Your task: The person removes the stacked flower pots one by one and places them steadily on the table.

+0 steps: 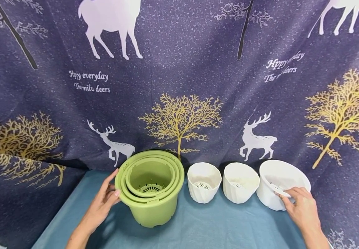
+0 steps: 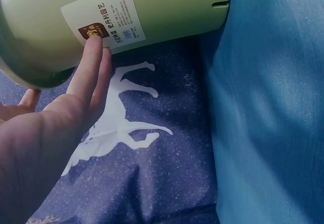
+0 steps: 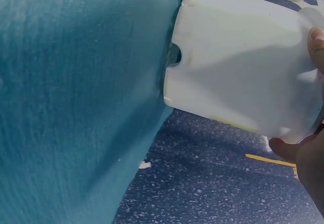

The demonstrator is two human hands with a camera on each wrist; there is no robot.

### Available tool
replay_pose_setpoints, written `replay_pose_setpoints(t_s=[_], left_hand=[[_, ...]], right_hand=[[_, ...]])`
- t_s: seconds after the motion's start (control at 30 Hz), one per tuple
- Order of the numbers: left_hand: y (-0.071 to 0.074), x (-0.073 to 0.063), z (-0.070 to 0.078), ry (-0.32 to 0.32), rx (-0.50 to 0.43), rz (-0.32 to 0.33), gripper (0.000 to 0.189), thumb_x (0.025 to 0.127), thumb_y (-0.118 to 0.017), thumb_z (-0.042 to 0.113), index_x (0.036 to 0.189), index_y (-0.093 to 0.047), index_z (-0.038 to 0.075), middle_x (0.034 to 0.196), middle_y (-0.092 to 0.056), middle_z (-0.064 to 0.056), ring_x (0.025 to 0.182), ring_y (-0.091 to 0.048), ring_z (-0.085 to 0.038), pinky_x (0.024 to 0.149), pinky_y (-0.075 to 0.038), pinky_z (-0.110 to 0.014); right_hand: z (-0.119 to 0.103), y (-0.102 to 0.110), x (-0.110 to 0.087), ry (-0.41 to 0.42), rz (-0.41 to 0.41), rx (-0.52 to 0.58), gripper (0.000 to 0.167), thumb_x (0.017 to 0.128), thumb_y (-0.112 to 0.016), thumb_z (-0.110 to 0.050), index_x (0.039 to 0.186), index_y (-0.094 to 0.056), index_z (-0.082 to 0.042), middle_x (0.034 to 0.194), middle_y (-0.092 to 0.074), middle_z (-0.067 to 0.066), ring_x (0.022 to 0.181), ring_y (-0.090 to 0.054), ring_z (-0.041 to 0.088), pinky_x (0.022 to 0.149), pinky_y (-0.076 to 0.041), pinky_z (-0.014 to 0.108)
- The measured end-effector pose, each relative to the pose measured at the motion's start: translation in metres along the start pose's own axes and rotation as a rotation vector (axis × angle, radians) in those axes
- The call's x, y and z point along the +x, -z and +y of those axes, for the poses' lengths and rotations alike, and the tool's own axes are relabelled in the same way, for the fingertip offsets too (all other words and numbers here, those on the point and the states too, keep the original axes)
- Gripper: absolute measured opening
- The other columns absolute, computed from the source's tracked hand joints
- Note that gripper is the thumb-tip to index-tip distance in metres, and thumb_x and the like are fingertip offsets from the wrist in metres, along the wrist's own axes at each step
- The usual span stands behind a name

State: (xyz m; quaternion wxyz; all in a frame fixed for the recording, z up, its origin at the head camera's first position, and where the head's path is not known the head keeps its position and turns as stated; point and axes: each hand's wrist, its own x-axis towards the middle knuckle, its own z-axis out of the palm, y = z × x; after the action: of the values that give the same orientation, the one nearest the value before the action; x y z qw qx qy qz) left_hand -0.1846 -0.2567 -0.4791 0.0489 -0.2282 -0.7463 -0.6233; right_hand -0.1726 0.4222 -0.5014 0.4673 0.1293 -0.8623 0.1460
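Observation:
Green flowerpots (image 1: 153, 214) stand nested at the left in the head view, their rims set inside one another and a slotted base showing in the innermost. My left hand (image 1: 103, 199) touches the outer pot's left side near the rim. In the left wrist view its extended fingers (image 2: 88, 74) lie against the wall, one on a white label (image 2: 121, 16). At the far right, my right hand (image 1: 302, 207) pinches the near rim of a wide white flowerpot (image 1: 268, 195). The right wrist view shows that pot's side, with a notch (image 3: 174, 55) at its base.
Between the held pots stand two smaller white fluted flowerpots (image 1: 202, 195) (image 1: 237, 195) with perforated bases. Everything is on a blue cloth-covered table (image 1: 210, 228). A dark curtain (image 1: 182, 69) printed with deer and trees hangs close behind the row.

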Motion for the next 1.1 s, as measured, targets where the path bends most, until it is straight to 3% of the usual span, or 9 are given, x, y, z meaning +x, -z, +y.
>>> replay_pose_setpoints(t_s=[0.6, 1.1], left_hand=[[0.0, 0.0006, 0.0003, -0.015, 0.017, 0.018, 0.067, 0.114, -0.044, 0.002, 0.172, -0.015, 0.018, 0.119, -0.058, -0.026, 0.111, -0.07, -0.014, 0.095, -0.06, -0.027], [0.001, 0.0006, -0.0013, -0.018, -0.004, 0.009, 0.067, 0.114, -0.043, 0.003, 0.172, -0.014, 0.019, 0.12, -0.057, -0.026, 0.112, -0.069, -0.014, 0.096, -0.06, -0.027]], right_hand=[[0.0011, 0.0002, -0.0022, -0.07, -0.038, -0.031, 0.023, 0.064, -0.093, -0.009, 0.075, -0.074, -0.001, 0.072, -0.071, 0.011, 0.071, -0.061, 0.037, 0.066, -0.04, 0.039], [-0.0028, 0.0007, -0.0003, -0.076, -0.058, -0.029, 0.022, 0.066, -0.09, -0.007, 0.08, -0.075, 0.001, 0.074, -0.072, 0.013, 0.073, -0.062, 0.039, 0.068, -0.039, 0.04]])
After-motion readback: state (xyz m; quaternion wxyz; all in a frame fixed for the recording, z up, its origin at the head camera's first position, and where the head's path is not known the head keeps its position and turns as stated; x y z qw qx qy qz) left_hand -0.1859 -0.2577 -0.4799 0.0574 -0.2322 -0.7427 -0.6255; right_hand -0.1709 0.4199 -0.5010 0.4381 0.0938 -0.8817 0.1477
